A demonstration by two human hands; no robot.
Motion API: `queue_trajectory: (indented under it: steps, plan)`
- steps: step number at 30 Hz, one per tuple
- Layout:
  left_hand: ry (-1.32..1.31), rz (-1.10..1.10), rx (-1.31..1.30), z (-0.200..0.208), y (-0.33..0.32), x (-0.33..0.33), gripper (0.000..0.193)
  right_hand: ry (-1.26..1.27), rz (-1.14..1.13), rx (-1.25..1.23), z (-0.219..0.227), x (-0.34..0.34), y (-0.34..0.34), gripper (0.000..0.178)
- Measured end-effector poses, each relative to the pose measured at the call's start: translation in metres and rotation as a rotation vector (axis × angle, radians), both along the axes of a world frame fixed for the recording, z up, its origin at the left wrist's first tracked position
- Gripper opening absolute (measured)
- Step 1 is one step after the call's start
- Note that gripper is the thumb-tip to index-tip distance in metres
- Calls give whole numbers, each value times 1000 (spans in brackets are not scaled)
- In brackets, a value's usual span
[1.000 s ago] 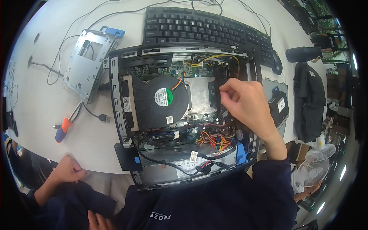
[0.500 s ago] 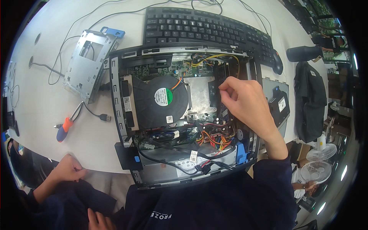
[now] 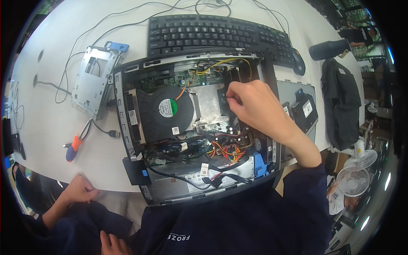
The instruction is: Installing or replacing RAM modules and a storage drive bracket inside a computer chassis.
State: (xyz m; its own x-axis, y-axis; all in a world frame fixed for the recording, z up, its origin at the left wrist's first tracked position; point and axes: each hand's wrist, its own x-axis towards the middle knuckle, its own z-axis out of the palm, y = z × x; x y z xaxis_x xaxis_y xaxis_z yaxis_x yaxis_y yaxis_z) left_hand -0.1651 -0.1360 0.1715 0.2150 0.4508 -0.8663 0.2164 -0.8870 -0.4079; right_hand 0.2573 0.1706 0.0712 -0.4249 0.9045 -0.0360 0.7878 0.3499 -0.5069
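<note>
An open black desktop computer case (image 3: 120, 106) lies before me, its boards and wires bare. Over its right part my right hand (image 3: 257, 106) is closed in a pinch beside a silver metal plate (image 3: 209, 104); whatever lies between thumb and finger is hidden. Left of the plate sits a round black blower fan (image 3: 163, 121). Coloured wires (image 3: 233, 152) bunch nearer me, by a blue plastic latch (image 3: 260, 165). A curled hand (image 3: 80, 189) rests at the table's left front edge, and fingers (image 3: 112, 244) show at the lower rim. Whether either is my left hand, I cannot tell.
Behind the case stand a black keyboard (image 3: 216, 36) and a mouse (image 3: 299, 63). A silver drive bracket (image 3: 93, 76) and an orange-and-blue screwdriver (image 3: 74, 148) lie left. On the right are a black drive-like part (image 3: 304, 110), a black pouch (image 3: 342, 106) and a dark bottle (image 3: 327, 49).
The view has shifted, so the case and keyboard appear farther left. My right hand keeps its pinch over the same part of the case. The hands at the left have hardly moved.
</note>
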Motion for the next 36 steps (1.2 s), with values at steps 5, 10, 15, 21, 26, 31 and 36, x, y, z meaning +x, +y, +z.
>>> queue_trajectory:
  steps: [5,10,15,21,26,31,36]
  plan:
    - [-86,93,25,-2,-5,-6,23,15,-7,2,10,4,-4,22]
    - [-132,-271,-38,-25,-28,-56,25,36,14,7,11,12,-1,16]
    - [-138,-60,-119,-14,-16,-38,22,28,-8,81,-3,7,-5,4]
    - [-117,-39,-106,-10,-6,-21,23,79,-1,106,-9,7,-6,5]
    - [-122,-40,-92,-9,0,-13,25,146,34,102,-6,14,-1,5]
    - [-131,-23,-72,-7,4,-6,26,128,28,42,-7,12,-3,5]
    - [-186,-3,-67,-8,17,7,28,127,32,92,-9,15,-3,6]
